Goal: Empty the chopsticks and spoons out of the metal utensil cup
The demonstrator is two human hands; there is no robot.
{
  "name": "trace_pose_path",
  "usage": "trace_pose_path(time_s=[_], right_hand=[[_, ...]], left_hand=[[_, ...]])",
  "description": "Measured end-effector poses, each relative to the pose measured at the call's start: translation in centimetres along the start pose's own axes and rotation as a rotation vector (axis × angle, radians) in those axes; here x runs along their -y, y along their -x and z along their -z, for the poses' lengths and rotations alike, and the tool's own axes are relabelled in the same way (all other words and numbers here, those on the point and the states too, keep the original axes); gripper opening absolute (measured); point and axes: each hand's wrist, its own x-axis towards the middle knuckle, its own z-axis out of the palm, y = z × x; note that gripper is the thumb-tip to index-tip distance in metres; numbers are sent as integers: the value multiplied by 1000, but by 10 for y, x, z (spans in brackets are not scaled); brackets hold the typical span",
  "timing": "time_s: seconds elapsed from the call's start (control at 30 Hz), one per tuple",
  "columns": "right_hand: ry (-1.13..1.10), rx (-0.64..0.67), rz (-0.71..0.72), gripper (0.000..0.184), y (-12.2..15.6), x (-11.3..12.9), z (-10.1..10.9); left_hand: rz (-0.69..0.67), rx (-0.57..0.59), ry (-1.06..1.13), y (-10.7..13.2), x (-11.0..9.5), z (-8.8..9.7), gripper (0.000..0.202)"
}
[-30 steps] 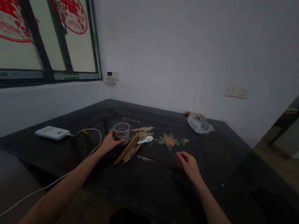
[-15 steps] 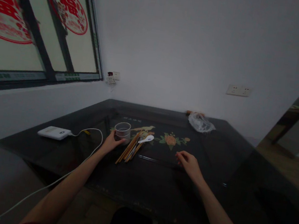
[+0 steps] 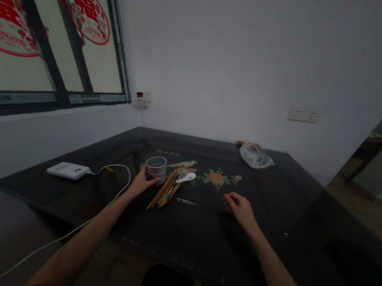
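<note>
My left hand [image 3: 139, 184] is wrapped round a clear plastic cup [image 3: 156, 168] that stands upright on the dark table, thumb in front and fingers at its left side. Just right of the cup lies a loose bundle of wooden chopsticks [image 3: 159, 197], with some thin metal pieces among them that I cannot make out. A white spoon [image 3: 187, 177] rests across their far end. My right hand [image 3: 240, 207] is over the table to the right of the bundle, apart from everything there. Its fingers are curled in, and nothing shows in them.
A white power bank [image 3: 68, 170] with a white cable [image 3: 117, 166] lies at the left; the cable runs past my left forearm. At the back stands a crumpled clear plastic bag [image 3: 255, 156]. The table [image 3: 192, 237] has a printed flower pattern and meets the wall behind.
The view has shifted very slightly. Both hands, the cup, the chopsticks and the spoon keep their places.
</note>
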Motion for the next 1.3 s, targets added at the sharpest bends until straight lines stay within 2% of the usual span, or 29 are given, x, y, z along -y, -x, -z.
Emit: trace_pose_path(time_s=[0.33, 0.43, 0.53, 0.63, 0.73, 0.83, 0.9, 0.97, 1.03, 1.13, 1.2, 1.3], right_hand=[[-3, -13, 24, 32, 2, 5, 0], [-14, -8, 29, 31, 1, 3, 0], [-10, 0, 37, 31, 0, 0, -1], [7, 3, 57, 29, 0, -3, -2], [25, 3, 75, 28, 0, -4, -2], [37, 5, 76, 27, 0, -4, -2], [40, 2, 70, 27, 1, -3, -3], [41, 3, 69, 26, 2, -1, -3], [29, 9, 68, 26, 3, 2, -4], [-43, 28, 52, 27, 5, 8, -3], [-126, 61, 29, 30, 6, 13, -3], [-280, 127, 21, 35, 8, 19, -8]], left_hand=[[-3, -15, -2, -1, 4, -2, 70], [-49, -22, 45, -3, 6, -2, 75], [-107, -81, 108, -6, 11, -1, 85], [-166, -189, 89, -7, 11, 4, 87], [-245, -332, 53, -4, -1, 13, 71], [-347, -464, 47, 2, -23, 22, 51], [-413, -491, 54, 6, -40, 25, 41], [-437, -453, 87, 10, -59, 20, 31], [-425, -364, 181, 13, -80, 7, 23], [-325, -119, 384, 20, -111, -34, 18], [-159, 52, 625, 27, -130, -71, 19], [187, 284, 1035, 43, -149, -129, 16]])
